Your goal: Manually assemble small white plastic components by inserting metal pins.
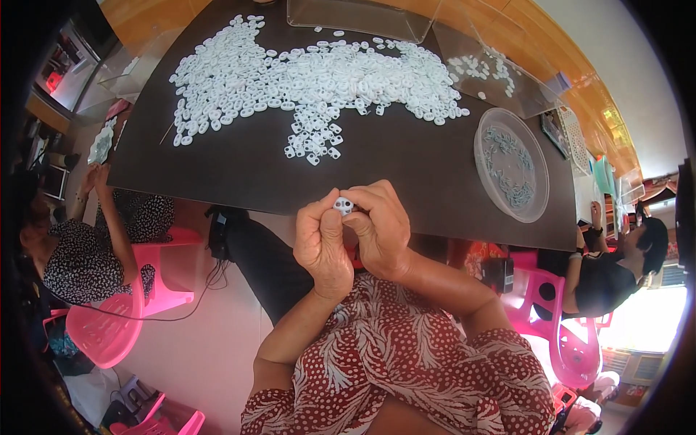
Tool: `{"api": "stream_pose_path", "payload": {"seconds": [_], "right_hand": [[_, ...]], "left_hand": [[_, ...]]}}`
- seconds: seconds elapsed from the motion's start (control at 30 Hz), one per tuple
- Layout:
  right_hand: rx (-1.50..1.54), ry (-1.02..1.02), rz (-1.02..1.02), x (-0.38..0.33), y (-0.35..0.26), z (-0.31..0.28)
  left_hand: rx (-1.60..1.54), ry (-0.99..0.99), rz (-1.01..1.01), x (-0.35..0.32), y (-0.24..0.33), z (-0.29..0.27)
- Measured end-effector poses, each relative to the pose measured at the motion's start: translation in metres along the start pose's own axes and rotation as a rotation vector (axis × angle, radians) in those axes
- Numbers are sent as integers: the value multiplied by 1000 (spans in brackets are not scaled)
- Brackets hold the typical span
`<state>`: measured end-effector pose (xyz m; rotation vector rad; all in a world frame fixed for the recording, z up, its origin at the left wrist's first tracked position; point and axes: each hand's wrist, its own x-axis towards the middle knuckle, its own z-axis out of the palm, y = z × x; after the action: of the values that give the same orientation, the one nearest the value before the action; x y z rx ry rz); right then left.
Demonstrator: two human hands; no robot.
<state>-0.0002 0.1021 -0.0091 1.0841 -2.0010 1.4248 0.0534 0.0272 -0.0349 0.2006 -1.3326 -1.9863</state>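
Between my two hands, just off the table's front edge, is a small white plastic piece (344, 206) with several dark holes. My left hand (324, 243) pinches it from the left, thumb and fingertips pressed together. From the other side my right hand (383, 228) grips the same piece, its fingers curled. Beyond my hands a small cluster of similar white pieces (313, 134) lies on the dark table (239, 170). Behind that spreads a large heap of white oval pieces (348, 76).
A round clear tub (479, 156) with small greyish-green parts stands on the right. At the back are clear plastic bins (362, 20), one with white pieces in it. People sit at both sides on pink chairs (109, 326). A dark cable (196, 308) hangs at my left.
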Motion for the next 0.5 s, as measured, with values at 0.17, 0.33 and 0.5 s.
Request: {"api": "stream_pose_path", "payload": {"seconds": [0.17,0.33,0.5], "right_hand": [[-11,23,-44,1,2,3],[-4,12,-66,-2,4,3],[-5,19,-66,-2,4,5]], "left_hand": [[74,14,38,-1,-2,0],[210,12,113,1,0,2],[287,17,158,3,0,1]]}}
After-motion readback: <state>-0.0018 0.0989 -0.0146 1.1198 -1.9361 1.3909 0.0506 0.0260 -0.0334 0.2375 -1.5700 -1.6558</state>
